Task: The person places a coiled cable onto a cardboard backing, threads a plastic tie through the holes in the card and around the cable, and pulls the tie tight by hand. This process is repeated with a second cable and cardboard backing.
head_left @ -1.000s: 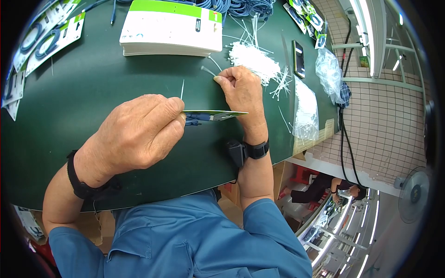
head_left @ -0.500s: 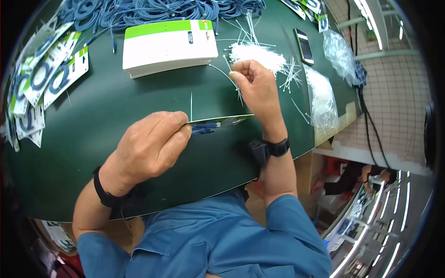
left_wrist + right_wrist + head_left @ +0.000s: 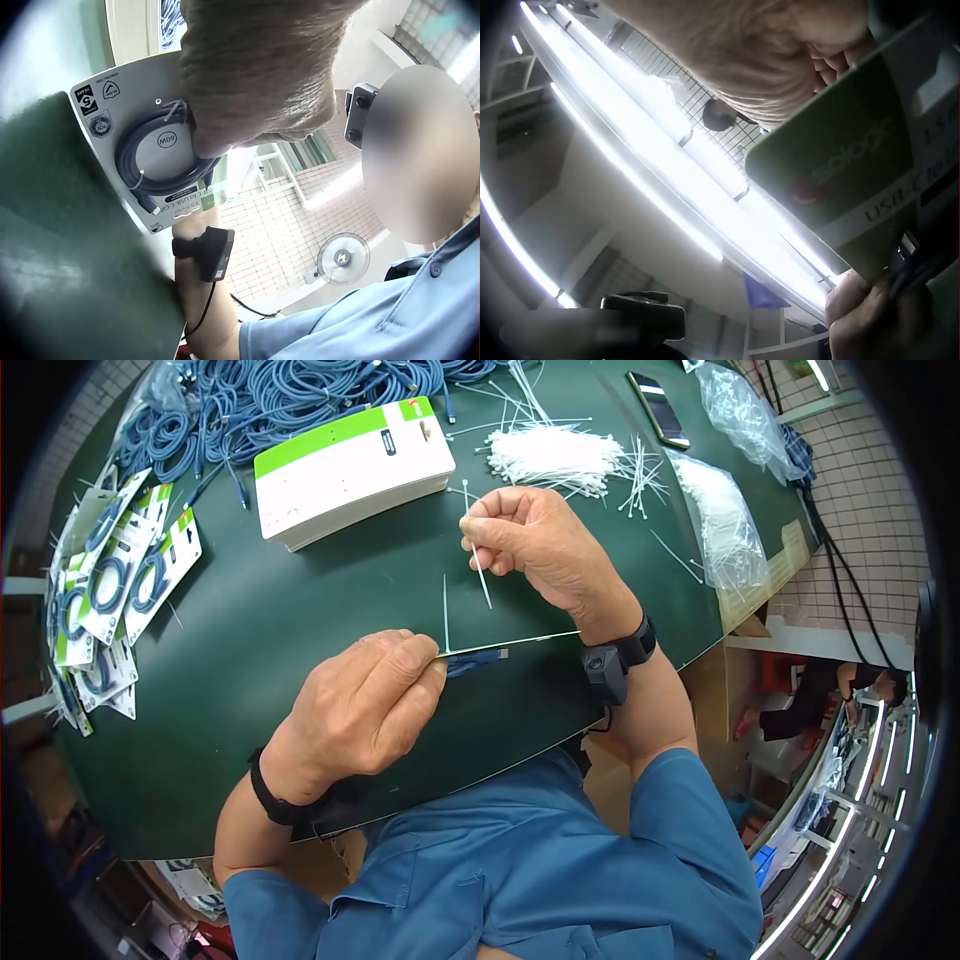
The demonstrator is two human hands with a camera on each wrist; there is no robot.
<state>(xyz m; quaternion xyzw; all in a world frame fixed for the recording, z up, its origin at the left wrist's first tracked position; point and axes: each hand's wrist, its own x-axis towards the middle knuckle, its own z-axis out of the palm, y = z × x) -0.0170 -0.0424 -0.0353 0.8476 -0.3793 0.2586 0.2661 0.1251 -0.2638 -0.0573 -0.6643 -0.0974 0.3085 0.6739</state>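
My left hand (image 3: 370, 700) grips one end of a packaging card, which appears nearly edge-on in the head view. In the left wrist view the card (image 3: 88, 142) shows its white side, with a coiled dark blue USB cable (image 3: 129, 169) lying against it and white ties around the coil. A thin white cable tie (image 3: 446, 612) sticks up from the card beside my left fingers. Between thumb and fingers, my right hand (image 3: 545, 545) pinches another white cable tie (image 3: 483, 578), its tail pointing down above the table. The card's green side (image 3: 832, 172) faces the right wrist camera.
A stack of green-and-white cards (image 3: 350, 485) stands ahead, with a heap of blue cables (image 3: 290, 400) behind it. Several carded cables (image 3: 110, 580) lie at left. Loose cable ties (image 3: 555, 455), a phone (image 3: 658, 408) and a bag of ties (image 3: 725, 525) are at right.
My right hand has lifted a cable tie from beside the loose ones and now holds it hanging down. My left hand keeps its grip on the card. The head view has shifted.
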